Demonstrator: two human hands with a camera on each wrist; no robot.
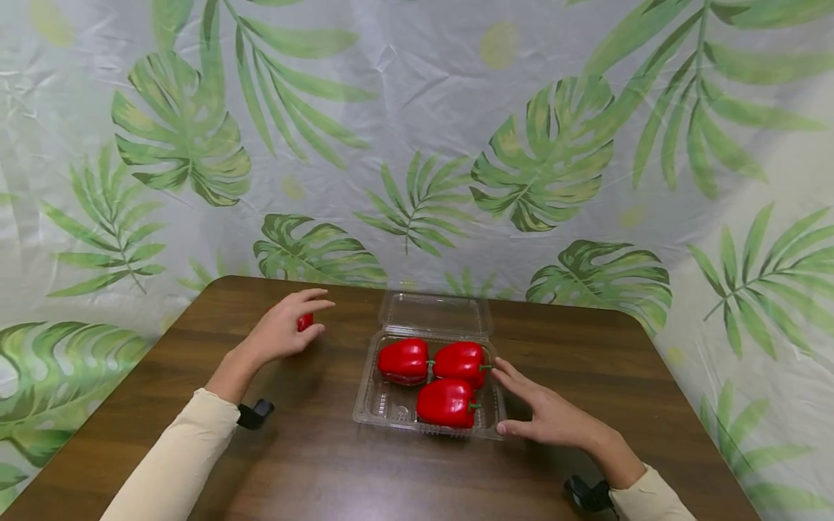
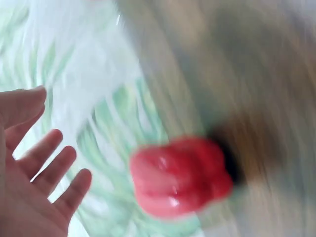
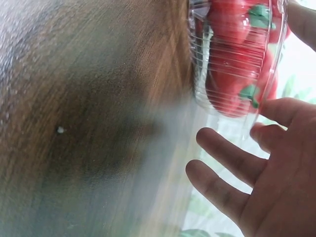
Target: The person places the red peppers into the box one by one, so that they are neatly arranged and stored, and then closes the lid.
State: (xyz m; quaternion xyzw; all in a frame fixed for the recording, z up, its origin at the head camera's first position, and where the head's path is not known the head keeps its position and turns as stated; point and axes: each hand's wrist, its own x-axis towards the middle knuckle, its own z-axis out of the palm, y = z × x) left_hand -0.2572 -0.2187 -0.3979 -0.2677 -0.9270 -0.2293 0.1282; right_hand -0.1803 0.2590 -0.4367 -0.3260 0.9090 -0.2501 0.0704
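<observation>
Three red bell peppers with green stems, among them a front one, lie in a clear plastic clamshell container whose lid is folded back. At its right side is my right hand, fingers spread. In the right wrist view its fingertips meet the container's rim, and no finger curls round it. A fourth red bell pepper sits on the table at the back left. My left hand hovers over it and partly hides it in the head view. The left wrist view, blurred, shows spread fingers apart from the pepper.
The brown wooden table has its far edge just behind the lid. A leaf-patterned sheet hangs behind and beside the table. Dark straps sit on both wrists, including the left strap.
</observation>
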